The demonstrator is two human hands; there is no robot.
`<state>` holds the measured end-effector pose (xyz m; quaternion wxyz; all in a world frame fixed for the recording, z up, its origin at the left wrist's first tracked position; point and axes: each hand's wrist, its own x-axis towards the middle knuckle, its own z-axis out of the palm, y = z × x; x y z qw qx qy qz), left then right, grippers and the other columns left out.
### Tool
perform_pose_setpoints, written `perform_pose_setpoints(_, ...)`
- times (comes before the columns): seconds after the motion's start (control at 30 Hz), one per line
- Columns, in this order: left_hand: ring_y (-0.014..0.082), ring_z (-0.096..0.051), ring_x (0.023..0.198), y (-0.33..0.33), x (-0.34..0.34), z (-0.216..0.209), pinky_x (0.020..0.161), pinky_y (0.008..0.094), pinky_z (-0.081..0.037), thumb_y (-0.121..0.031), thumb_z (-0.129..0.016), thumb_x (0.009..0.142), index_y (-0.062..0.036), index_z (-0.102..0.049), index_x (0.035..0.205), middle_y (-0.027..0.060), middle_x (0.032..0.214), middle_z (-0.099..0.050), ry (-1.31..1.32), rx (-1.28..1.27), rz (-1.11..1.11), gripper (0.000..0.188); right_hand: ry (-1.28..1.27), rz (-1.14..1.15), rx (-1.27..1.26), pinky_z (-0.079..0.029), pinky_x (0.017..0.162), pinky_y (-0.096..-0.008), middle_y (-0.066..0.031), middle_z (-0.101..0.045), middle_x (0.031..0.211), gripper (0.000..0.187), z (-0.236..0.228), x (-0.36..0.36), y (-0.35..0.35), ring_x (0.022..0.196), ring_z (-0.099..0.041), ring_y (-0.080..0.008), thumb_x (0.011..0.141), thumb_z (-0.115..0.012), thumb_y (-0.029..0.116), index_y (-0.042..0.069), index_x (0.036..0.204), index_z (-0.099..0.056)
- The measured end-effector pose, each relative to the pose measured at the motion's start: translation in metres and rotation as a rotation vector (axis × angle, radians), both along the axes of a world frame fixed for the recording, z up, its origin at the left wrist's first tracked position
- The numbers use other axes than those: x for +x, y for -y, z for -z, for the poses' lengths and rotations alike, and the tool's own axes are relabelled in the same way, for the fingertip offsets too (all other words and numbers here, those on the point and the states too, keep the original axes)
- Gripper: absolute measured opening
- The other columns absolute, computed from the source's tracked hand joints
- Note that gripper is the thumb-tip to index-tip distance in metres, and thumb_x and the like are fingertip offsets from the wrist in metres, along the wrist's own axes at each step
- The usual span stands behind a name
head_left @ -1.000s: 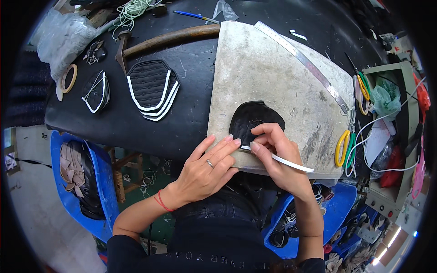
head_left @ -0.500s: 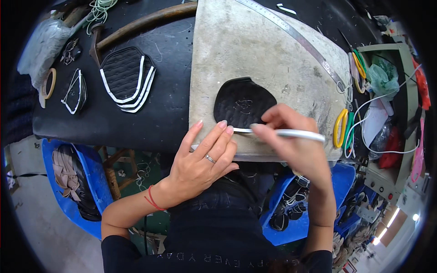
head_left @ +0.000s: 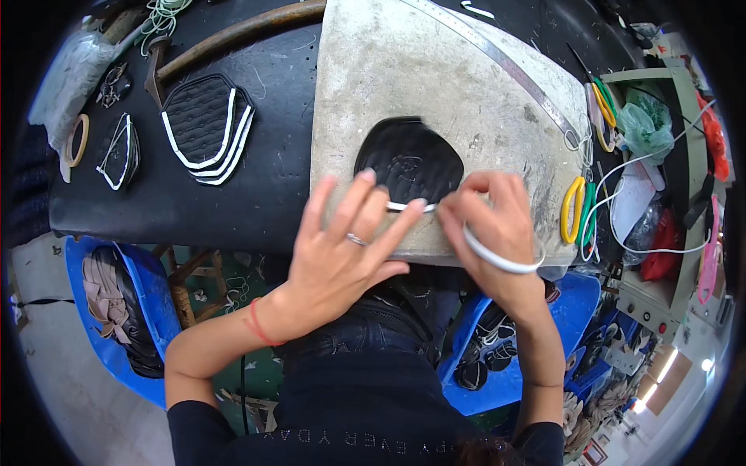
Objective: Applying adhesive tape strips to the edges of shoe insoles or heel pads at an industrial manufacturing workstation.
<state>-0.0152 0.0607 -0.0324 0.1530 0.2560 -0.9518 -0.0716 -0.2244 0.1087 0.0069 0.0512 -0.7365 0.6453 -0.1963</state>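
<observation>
A black quilted piece [head_left: 408, 159] lies on the pale stone slab, its lower edge lined by a narrow white tape strip [head_left: 412, 207]. My left hand [head_left: 338, 245] has its fingers spread over the near left of this piece, one fingertip resting on the strip. At the strip's right end, my right hand [head_left: 497, 225] is closed in a pinch on the tape. A white tape loop [head_left: 509, 264], seemingly the roll, hangs round the lower part of that hand. The fingertips of both hands are partly blurred.
Stacked black pieces with white edging [head_left: 206, 128] lie left, beside a hammer [head_left: 233, 43]. A steel ruler [head_left: 497, 58] crosses the slab's far side. Yellow-handled scissors [head_left: 573, 210] sit at its right edge. Blue bins [head_left: 159, 295] stand below the table.
My right hand has turned and drawn closer to the black piece's edge, the tape loop swinging lower. My left fingers have lifted and spread, one sliding right along the strip. The view has shifted slightly.
</observation>
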Motion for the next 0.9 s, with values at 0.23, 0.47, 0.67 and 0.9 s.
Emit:
perform_pose_setpoints(0.23,0.0308,-0.048,0.132,-0.017,0.003,0.008,0.113,0.0494,-0.033,-0.047,-0.074,0.067,0.0033,-0.06,0.127,0.0161,0.134,-0.055,-0.158,0.146,0.046,0.08,0.163,0.165,-0.128,-0.045,0.079,-0.0398,-0.013,-0.062,0.101,0.025,0.026,0.04,-0.026,0.09,-0.059,-0.0299,0.069,-0.077,0.004,0.003,0.084,-0.057)
perform_pose_setpoints(0.47,0.0281,-0.05,0.13,-0.015,0.008,0.01,0.111,0.0509,-0.034,-0.053,-0.066,0.08,-0.0062,-0.058,0.133,0.0121,0.136,-0.054,-0.083,0.089,0.09,0.071,0.306,0.159,0.043,-0.044,0.087,-0.0382,-0.0116,-0.066,0.107,0.019,0.009,0.018,-0.028,0.098,-0.062,-0.0284,0.076,-0.075,0.004,0.005,0.092,-0.066)
perform_pose_setpoints(0.67,0.0245,-0.047,0.13,-0.02,0.001,0.012,0.11,0.0521,-0.035,-0.059,-0.062,0.081,-0.0178,-0.061,0.133,0.0091,0.137,-0.049,-0.076,0.036,0.035,0.067,0.36,0.107,0.14,-0.047,0.079,-0.0375,-0.0107,-0.064,0.098,0.016,0.002,0.002,-0.011,0.091,-0.062,-0.0292,0.074,-0.074,0.002,0.004,0.087,-0.065)
perform_pose_setpoints(0.9,0.0294,-0.042,0.134,-0.001,0.013,-0.003,0.112,0.0543,-0.031,-0.044,-0.075,0.072,-0.009,-0.057,0.133,0.0107,0.139,-0.048,-0.08,0.094,0.032,0.073,-0.063,0.046,-0.046,-0.04,0.078,-0.041,-0.0063,-0.058,0.09,0.011,0.004,0.023,-0.015,0.085,-0.054,-0.027,0.071,-0.069,0.006,0.007,0.078,-0.061)
